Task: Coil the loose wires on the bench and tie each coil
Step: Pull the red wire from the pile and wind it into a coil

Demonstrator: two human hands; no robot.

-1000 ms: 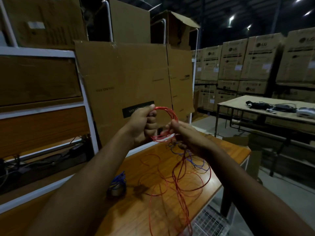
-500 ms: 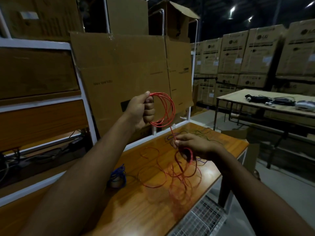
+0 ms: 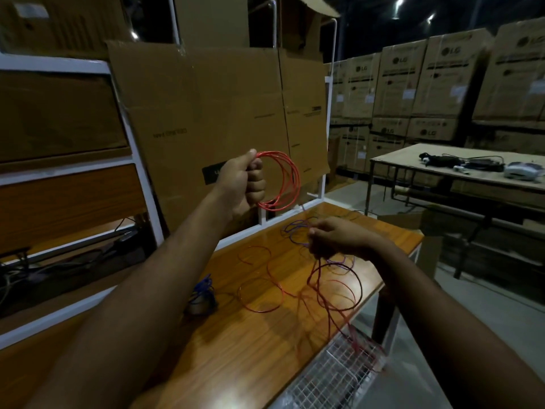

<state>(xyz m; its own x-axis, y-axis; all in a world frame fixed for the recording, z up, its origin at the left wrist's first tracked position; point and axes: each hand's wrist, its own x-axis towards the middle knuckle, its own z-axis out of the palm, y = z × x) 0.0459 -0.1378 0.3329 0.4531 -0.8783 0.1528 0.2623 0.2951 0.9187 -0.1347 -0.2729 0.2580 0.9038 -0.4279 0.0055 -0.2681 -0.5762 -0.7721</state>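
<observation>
Gripping red coil [image 3: 280, 180], right hand [image 3: 334, 239] drawn lower

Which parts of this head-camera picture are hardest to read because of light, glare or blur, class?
Head view: dim overall, ceiling lamps flare; glare patch on the bench washes out loose red wire; right hand motion-blurred; red coil in left hand fairly sharp; wide-angle bends the white frame.

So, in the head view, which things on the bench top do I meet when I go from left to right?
Blue wire bundle → loose red wire loop → right hand, its fingers on the red wire that runs down over the bench edge.
</observation>
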